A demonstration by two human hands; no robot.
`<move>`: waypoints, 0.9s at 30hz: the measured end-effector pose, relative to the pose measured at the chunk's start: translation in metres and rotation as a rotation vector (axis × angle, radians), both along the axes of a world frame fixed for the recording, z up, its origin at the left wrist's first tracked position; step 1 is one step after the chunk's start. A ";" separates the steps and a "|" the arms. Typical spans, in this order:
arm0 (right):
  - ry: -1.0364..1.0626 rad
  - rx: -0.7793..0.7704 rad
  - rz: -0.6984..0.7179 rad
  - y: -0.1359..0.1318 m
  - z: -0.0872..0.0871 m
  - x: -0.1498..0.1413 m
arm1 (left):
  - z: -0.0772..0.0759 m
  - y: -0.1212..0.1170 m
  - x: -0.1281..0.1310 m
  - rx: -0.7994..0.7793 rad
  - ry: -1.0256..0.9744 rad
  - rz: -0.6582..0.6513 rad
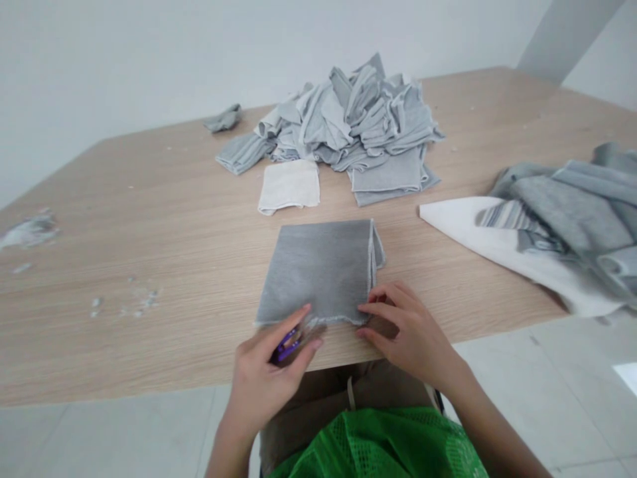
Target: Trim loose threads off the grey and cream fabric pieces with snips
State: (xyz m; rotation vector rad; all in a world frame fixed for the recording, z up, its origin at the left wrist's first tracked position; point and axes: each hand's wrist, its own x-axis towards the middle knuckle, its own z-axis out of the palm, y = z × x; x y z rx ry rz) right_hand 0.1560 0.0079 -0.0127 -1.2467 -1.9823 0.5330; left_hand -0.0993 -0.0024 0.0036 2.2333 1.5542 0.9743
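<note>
A folded grey cloth (321, 269) lies flat on the table in front of me, its pale stitched edge facing me. My left hand (269, 365) is at its near edge, with purple thread snips (287, 345) held in the palm; the index fingertip touches the cloth and the thumb is just below the edge. At the near right corner, my right hand (405, 325) has the cloth's edge between thumb and fingers. The layers at the right side of the cloth are slightly fanned out.
A large heap of grey cloths (348, 119) stands at the back. In front of it lies a small white cloth (290, 186). More grey cloths (577, 206) rest on a white sack (478, 229) at right. Lint scraps (139, 305) and a fluff pile (30, 231) are at left.
</note>
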 end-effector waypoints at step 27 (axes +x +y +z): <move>0.266 0.036 -0.035 0.005 0.010 -0.007 | 0.013 0.022 0.044 -0.248 -0.203 -0.093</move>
